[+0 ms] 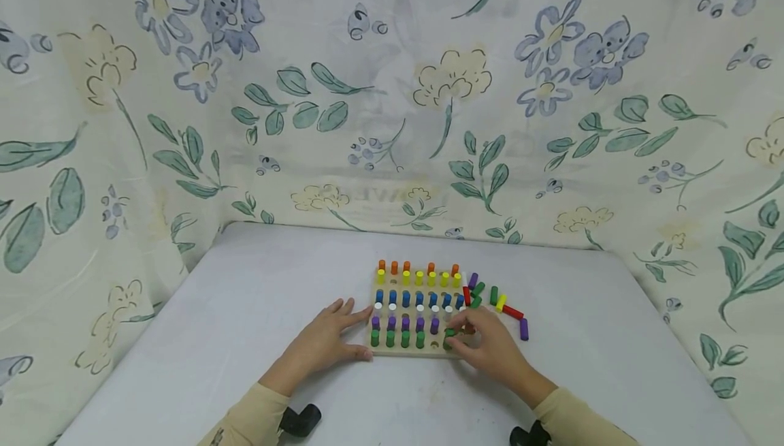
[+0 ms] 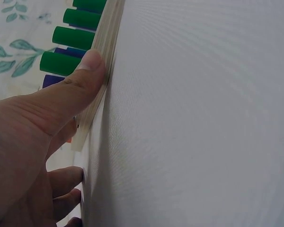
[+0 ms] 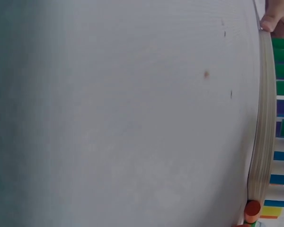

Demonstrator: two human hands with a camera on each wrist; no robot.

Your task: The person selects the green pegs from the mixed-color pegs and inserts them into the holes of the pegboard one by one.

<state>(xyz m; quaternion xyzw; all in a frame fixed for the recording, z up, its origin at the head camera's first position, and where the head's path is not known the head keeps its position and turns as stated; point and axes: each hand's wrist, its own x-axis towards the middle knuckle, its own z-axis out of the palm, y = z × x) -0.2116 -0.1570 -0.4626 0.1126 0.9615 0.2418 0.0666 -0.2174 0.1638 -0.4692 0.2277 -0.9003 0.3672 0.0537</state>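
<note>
A wooden pegboard (image 1: 398,354) stands on the table with rows of coloured pegs: orange, yellow, blue, white, purple and green from back to front. My left hand (image 1: 324,340) steadies its left side, the thumb at the near corner and the other fingers spread further back. In the left wrist view the thumb (image 2: 90,68) presses on the board's edge beside the green pegs (image 2: 61,63). At the front row, toward the right end, my right hand (image 1: 493,347) pinches a green peg (image 1: 449,342) between thumb and fingers. Part of the board's right side is hidden behind that hand.
Loose pegs lie right of the board, among them a red peg (image 1: 513,312), a yellow peg (image 1: 501,303), a green peg (image 1: 494,295) and a purple peg (image 1: 523,329). A flowered curtain (image 1: 392,112) hangs behind the white table (image 1: 257,276).
</note>
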